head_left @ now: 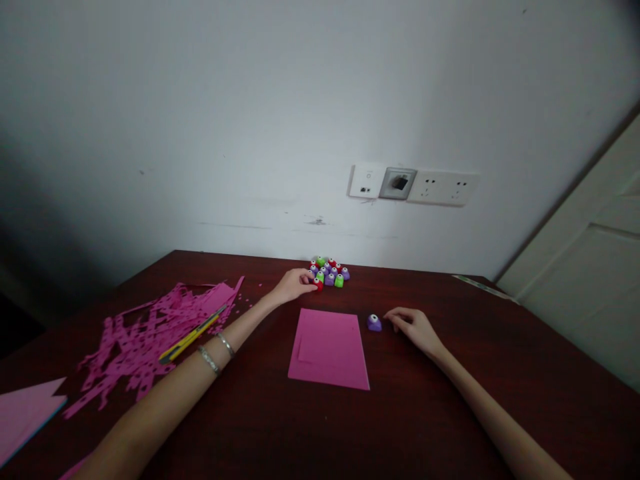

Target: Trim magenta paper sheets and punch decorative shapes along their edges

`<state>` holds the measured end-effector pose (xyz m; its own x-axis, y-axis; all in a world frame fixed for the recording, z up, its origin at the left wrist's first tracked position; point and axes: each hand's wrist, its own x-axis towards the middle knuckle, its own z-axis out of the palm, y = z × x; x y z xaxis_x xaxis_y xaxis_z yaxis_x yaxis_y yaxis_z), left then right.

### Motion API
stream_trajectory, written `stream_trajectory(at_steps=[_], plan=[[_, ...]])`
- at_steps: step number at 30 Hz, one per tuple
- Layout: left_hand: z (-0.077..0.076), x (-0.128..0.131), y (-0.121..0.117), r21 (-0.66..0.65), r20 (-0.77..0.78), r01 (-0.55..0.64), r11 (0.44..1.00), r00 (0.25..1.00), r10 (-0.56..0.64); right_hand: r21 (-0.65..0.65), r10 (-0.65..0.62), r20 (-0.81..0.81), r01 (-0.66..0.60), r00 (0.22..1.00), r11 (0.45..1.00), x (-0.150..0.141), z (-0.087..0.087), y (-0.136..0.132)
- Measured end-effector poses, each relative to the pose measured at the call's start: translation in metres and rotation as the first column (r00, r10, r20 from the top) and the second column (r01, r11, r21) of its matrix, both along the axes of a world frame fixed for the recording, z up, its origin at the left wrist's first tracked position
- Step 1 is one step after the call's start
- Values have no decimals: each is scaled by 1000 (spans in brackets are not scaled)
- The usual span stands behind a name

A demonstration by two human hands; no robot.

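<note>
My left hand [294, 286] reaches to the back of the table, thumb and fingers closed on a red craft punch [317, 285] at the front left of a cluster. Several small purple, green and red craft punches [329, 279] stand there close together. A single purple craft punch [374, 323] sits apart, nearer the middle. Just right of it, my right hand [414, 327] rests on the table with loosely bent fingers, holding nothing I can see. Pink paper sheets [331, 350] lie stacked between my forearms, left of the lone punch.
Punched pink paper strips [135, 347] are heaped on the left, with a yellow utility knife [193, 335] on them. More paper sheets [27, 410] lie at the near left. A narrow strip, perhaps a ruler [485, 288], is at the back right. Sockets [443, 188] are on the wall.
</note>
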<state>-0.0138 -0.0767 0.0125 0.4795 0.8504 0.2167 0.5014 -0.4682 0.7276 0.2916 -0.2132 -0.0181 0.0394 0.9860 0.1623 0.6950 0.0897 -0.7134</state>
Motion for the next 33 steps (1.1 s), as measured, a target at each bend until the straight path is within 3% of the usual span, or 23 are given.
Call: stream_trajectory(at_steps=[4, 11, 16, 25, 33], plan=[[-6, -2, 19, -42, -43, 16, 999, 999, -18, -2, -8, -27, 8, 1000, 1000, 1, 0, 1], [-10, 11, 29, 48, -136, 59, 997, 989, -52, 6, -14, -62, 15, 998, 1000, 1, 1, 1], [-13, 11, 38, -8, -143, 67, 998, 987, -67, 20, -17, -72, 18, 997, 1000, 0, 3, 0], [-14, 8, 39, -44, -137, 77, 996, 987, -82, 6, -25, -73, 25, 997, 1000, -1, 4, -1], [-16, 7, 37, 18, -134, 125, 992, 984, -121, 13, -27, -54, 28, 998, 1000, -1, 5, -1]])
